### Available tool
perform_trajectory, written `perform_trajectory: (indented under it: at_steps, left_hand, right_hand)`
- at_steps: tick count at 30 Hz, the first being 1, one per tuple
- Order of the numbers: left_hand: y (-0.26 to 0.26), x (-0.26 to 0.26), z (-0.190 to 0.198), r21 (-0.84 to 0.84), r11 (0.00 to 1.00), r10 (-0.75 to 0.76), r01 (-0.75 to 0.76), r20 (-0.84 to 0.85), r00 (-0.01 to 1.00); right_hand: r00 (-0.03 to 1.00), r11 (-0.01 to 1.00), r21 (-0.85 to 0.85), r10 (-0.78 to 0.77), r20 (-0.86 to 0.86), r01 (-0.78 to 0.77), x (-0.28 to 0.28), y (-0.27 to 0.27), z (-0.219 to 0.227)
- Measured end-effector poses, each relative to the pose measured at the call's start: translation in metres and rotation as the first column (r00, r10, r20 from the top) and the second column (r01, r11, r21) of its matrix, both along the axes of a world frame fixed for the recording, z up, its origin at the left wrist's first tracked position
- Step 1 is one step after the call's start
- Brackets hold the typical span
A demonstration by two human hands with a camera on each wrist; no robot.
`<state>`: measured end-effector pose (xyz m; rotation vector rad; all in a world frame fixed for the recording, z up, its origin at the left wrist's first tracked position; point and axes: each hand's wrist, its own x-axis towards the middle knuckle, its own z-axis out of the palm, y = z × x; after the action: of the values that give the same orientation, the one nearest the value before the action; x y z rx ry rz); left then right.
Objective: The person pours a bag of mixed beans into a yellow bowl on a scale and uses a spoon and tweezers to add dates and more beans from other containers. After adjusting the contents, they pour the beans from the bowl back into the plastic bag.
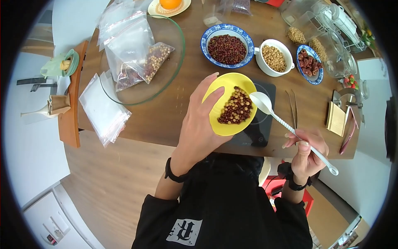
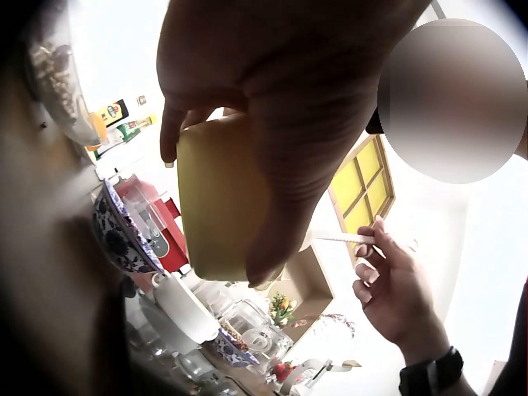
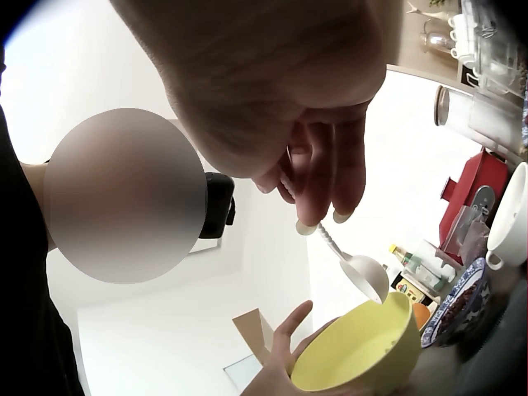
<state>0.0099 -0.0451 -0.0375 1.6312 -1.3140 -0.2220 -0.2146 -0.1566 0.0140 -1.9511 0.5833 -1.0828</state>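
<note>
We hold the yellow bowl [image 1: 215, 114] in our left hand [image 1: 198, 120], fingers wrapped round its left side and a digit lying over the rim. Red and pale beans [image 1: 235, 108] lie heaped toward the bowl's right side, so we judge it a little tilted.

Our right hand [image 1: 309, 151] is to the right of the yellow bowl and nearer our body; it pinches the spoon [image 1: 286, 125] by the handle between thumb and fingers. The spoon's long axis slants from that hand up and leftward to the bowl, with its scoop at the right rim, the handle end pointing away. Whether scoop and rim touch, we cannot tell. Our left hand is the nearer one to the beans; the right reaches them only along the spoon.

Beyond the yellow bowl is the blue bowl [image 1: 205, 49] of dark red beans, and beyond it to the right the white bowl [image 1: 262, 66] of pale ones. The tongs [image 1: 294, 110] lie to its right. To its left we see the glass bowl [image 1: 183, 52] with filled bags [image 1: 155, 62] in it.
</note>
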Motion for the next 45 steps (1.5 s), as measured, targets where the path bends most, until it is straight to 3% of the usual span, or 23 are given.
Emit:
perform_trajectory:
  at_steps: [4,6,8,11,12,15,18,20,22,24,25,27,30,33,38,40,45]
  left_hand:
    - [0.002,-0.003,0.010,0.038,0.999,-0.005,0.003,0.049,0.999]
    - [0.003,-0.005,0.012,0.052,0.999,-0.003,0.000,0.058,0.998]
    - [0.004,-0.006,0.011,0.031,0.999,0.008,-0.008,0.013,1.000]
    - [0.005,-0.009,0.010,0.008,1.000,0.024,-0.024,-0.023,0.999]
    - [0.006,-0.009,0.010,0.007,0.999,0.031,-0.031,-0.014,0.999]
    - [0.008,-0.008,0.007,-0.010,0.999,0.047,-0.047,-0.006,0.999]
    - [0.010,-0.007,0.010,0.021,0.999,0.042,-0.043,0.041,0.998]
    - [0.011,-0.008,0.010,0.009,0.999,0.036,-0.036,0.040,0.999]
    - [0.011,-0.008,0.009,0.001,1.000,0.031,-0.031,0.040,0.999]
    - [0.011,-0.009,0.006,-0.034,0.999,0.030,-0.028,0.061,0.998]
    - [0.011,-0.009,0.005,-0.034,0.999,0.030,-0.028,0.060,0.998]
    - [0.011,-0.010,0.004,-0.009,1.000,0.000,0.000,0.050,0.999]
    - [0.011,-0.012,0.001,-0.036,0.999,-0.009,0.011,0.057,0.998]
    - [0.008,-0.014,0.002,-0.112,0.994,0.009,-0.013,-0.032,0.999]
    - [0.009,-0.015,-0.002,-0.143,0.990,-0.003,-0.003,-0.044,0.999]
    - [0.009,-0.014,-0.002,-0.141,0.990,-0.005,-0.002,-0.049,0.999]
    - [0.010,-0.014,0.002,-0.121,0.993,-0.011,0.007,-0.032,0.999]
  right_hand:
    - [0.999,0.997,-0.071,-0.012,-0.051,0.008,0.002,0.006,0.003]
    - [0.982,0.955,-0.296,-0.067,-0.177,0.012,0.003,0.009,0.007]
    - [0.986,0.951,-0.309,-0.075,-0.150,0.025,0.009,0.015,0.001]
    - [0.964,0.829,-0.497,0.177,-0.200,-0.256,0.020,0.018,-0.001]
    - [0.953,0.816,-0.507,0.170,-0.250,-0.279,0.023,0.024,0.001]
    - [0.941,0.813,-0.481,0.236,-0.242,-0.328,0.021,0.022,0.006]
    - [0.978,0.851,-0.482,0.174,-0.118,-0.210,0.019,0.021,0.008]
    - [0.987,0.887,-0.462,-0.059,-0.150,-0.017,0.019,0.028,0.008]
    - [0.982,0.901,-0.434,-0.070,-0.173,-0.012,0.020,0.034,0.009]
    - [0.973,0.978,-0.206,-0.079,-0.216,0.033,0.019,0.039,0.010]
    - [0.973,0.978,-0.206,-0.079,-0.217,0.033,0.023,0.040,0.009]
    - [0.993,0.995,0.036,-0.098,0.061,0.096,0.033,0.040,0.001]
    - [0.986,0.989,0.135,-0.076,0.147,0.057,0.032,0.037,-0.003]
    - [0.994,0.997,0.074,-0.026,0.108,0.018,0.034,0.033,-0.006]
    - [0.996,0.999,-0.020,-0.043,0.081,0.044,0.034,0.030,-0.014]
    - [0.999,0.996,-0.091,0.019,-0.029,-0.022,0.030,0.028,-0.012]
    - [0.999,0.999,-0.051,0.014,0.032,-0.012,0.032,0.031,-0.020]
